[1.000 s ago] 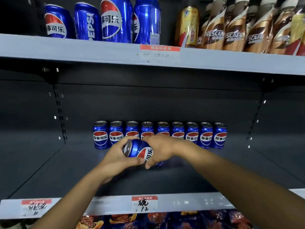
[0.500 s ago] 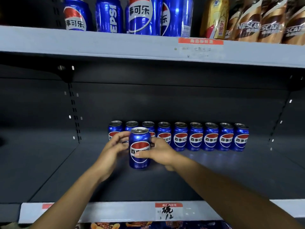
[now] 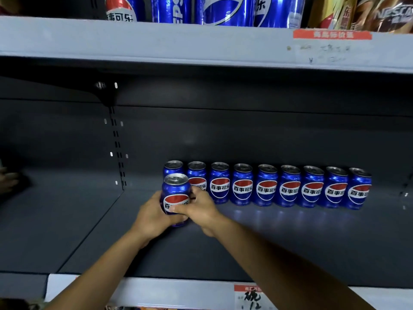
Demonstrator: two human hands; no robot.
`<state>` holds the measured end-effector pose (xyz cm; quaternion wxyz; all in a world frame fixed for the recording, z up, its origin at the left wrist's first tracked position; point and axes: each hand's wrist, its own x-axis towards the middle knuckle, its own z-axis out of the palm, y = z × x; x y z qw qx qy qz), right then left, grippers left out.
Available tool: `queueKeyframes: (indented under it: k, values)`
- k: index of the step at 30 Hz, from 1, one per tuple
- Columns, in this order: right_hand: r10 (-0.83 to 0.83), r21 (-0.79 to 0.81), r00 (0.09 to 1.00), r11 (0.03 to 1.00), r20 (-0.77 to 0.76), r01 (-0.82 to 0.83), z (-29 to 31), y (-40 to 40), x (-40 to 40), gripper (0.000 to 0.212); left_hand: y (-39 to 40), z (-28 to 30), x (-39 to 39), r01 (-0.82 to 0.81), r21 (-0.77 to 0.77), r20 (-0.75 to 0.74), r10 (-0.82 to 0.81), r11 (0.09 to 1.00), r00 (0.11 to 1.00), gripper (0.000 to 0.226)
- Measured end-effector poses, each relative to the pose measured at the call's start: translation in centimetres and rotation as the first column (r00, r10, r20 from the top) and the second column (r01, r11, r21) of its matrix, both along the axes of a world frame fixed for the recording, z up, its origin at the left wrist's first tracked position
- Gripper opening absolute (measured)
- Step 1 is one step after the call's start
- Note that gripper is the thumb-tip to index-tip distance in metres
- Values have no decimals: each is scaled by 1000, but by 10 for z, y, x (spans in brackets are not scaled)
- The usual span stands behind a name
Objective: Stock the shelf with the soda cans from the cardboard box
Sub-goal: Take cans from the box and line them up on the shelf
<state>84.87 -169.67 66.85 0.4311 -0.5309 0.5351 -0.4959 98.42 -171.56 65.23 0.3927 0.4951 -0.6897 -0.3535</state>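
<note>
Dark grey shelving fills our head view: we look into a deep shelf (image 3: 290, 247) with a row of nine blue soda cans (image 3: 266, 185) standing upright along its back wall. We hold a tenth can (image 3: 176, 193) upright at the row's left end, just in front of the first can. Our left hand (image 3: 152, 217) wraps its left side and our right hand (image 3: 200, 209) curls around its right side, thumb across the label. Above, an upper shelf (image 3: 156, 41) carries taller blue cans (image 3: 223, 10).
</note>
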Motion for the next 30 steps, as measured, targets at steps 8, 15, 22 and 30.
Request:
queueKeyframes:
  k: [8, 15, 22, 30]
  values:
    - [-49, -25, 998, 999, -47, 47, -4, -17, 14, 48, -29, -7, 20, -3, 57, 19, 2, 998, 1000, 68]
    - [-82, -33, 994, 996, -72, 79, -13, -27, 15, 49, -42, -7, 20, 64, 86, -7, -64, 994, 998, 68]
    - [-41, -35, 994, 999, -100, 38, -15, -30, 12, 44, -50, -6, 19, 91, 89, 0, -91, 992, 996, 63]
    - [-30, -29, 991, 999, -128, 27, -13, -29, 11, 46, -52, -3, 19, 131, 70, 16, -133, 989, 991, 71]
